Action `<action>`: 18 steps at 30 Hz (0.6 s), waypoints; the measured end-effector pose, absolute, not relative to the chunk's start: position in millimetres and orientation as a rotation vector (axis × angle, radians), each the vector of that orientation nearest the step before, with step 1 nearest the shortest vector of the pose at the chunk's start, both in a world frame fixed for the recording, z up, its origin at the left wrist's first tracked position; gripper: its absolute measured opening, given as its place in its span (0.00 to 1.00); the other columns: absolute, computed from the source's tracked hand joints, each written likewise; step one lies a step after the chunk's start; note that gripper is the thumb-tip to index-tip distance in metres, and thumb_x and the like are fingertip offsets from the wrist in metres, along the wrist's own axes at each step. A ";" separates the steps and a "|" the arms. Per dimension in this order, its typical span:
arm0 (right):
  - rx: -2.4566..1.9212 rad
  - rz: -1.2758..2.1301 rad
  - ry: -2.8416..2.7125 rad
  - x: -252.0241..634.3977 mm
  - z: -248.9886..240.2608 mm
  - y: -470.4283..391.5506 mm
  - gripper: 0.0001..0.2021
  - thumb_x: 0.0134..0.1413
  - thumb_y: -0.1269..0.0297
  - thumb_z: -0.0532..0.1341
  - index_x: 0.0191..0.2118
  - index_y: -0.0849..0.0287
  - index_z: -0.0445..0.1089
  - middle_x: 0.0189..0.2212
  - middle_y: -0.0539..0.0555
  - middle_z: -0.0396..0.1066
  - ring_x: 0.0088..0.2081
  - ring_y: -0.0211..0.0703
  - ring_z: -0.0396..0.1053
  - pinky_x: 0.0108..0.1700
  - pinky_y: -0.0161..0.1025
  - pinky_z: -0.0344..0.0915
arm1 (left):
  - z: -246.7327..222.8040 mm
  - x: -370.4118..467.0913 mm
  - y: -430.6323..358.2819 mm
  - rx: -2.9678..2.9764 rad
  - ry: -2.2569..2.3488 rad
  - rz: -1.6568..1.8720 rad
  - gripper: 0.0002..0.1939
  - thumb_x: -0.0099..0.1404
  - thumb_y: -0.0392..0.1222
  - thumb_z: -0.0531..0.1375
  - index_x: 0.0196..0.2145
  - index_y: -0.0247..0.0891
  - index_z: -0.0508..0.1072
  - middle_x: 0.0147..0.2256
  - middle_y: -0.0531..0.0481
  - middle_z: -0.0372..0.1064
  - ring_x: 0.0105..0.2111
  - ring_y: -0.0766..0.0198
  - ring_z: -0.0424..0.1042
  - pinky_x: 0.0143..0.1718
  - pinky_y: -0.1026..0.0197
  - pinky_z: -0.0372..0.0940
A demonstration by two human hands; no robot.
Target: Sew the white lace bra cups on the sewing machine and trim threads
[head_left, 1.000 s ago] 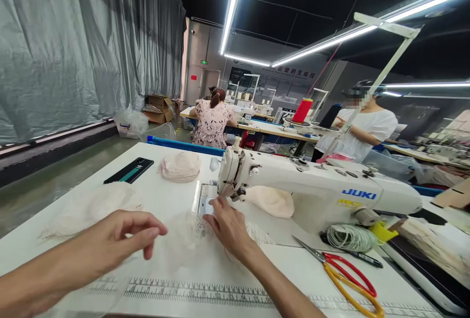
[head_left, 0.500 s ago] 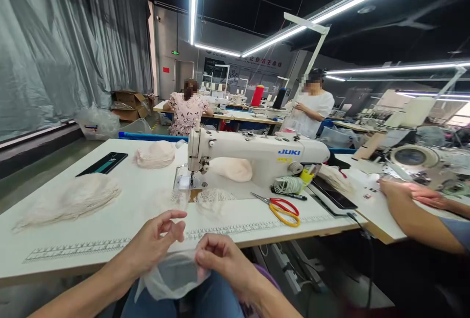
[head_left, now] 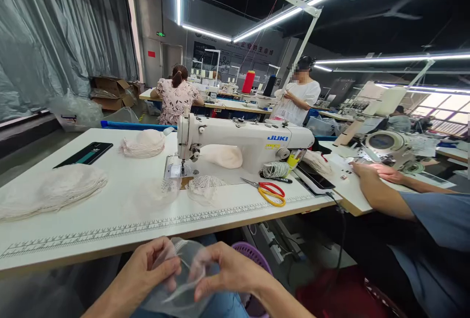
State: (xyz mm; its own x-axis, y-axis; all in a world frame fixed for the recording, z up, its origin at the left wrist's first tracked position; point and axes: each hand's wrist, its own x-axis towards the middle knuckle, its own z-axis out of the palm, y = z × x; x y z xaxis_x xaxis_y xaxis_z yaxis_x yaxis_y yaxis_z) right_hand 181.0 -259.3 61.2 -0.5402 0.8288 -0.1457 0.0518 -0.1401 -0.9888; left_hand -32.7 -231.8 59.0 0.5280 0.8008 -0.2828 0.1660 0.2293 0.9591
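Observation:
Over my lap, below the table edge, I hold a piece of sheer white fabric [head_left: 181, 298] in both hands. My left hand [head_left: 149, 271] is closed on its left side, thumb in front. The fingers of my right hand [head_left: 229, 271] show through the sheer cloth, with the thumb in front at its right side. Two thin, lace-edged pieces lie on the table near the needle: a sheer piece [head_left: 156, 195] and a lace piece [head_left: 205, 188]. Behind them stands a white sewing machine [head_left: 235, 137].
Scissors [head_left: 271, 194] with red and yellow handles lie right of the lace. Cream fabric stacks [head_left: 73, 183] and a dark phone-like box [head_left: 84, 155] are on the left. A printed ruler [head_left: 121, 230] runs along the table's front. A co-worker's arm [head_left: 370, 186] is at the right.
Both hands have moved down from the table edge with the sheer fabric, which is now raised and spread between them. The left hand has closed on it. The view has shifted right.

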 end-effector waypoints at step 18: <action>-1.248 1.333 -1.931 179.9 72.8 -272.2 0.10 0.61 0.64 0.56 0.48 0.57 0.61 0.17 0.40 0.57 0.21 0.31 0.57 0.28 0.29 0.53 | 43.7 -12.8 -235.1 1.462 0.788 0.210 0.21 0.60 0.60 0.56 0.33 0.36 0.69 0.16 0.63 0.50 0.16 0.71 0.50 0.19 0.67 0.47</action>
State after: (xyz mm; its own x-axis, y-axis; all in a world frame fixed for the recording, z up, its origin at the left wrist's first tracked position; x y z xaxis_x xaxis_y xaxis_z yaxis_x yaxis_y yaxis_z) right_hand 179.9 -272.2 72.8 -0.4694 0.8766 -0.1061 0.4102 0.1101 -0.9053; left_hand -12.8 -235.1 43.7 0.7379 0.5788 -0.3472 0.3288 0.1409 0.9338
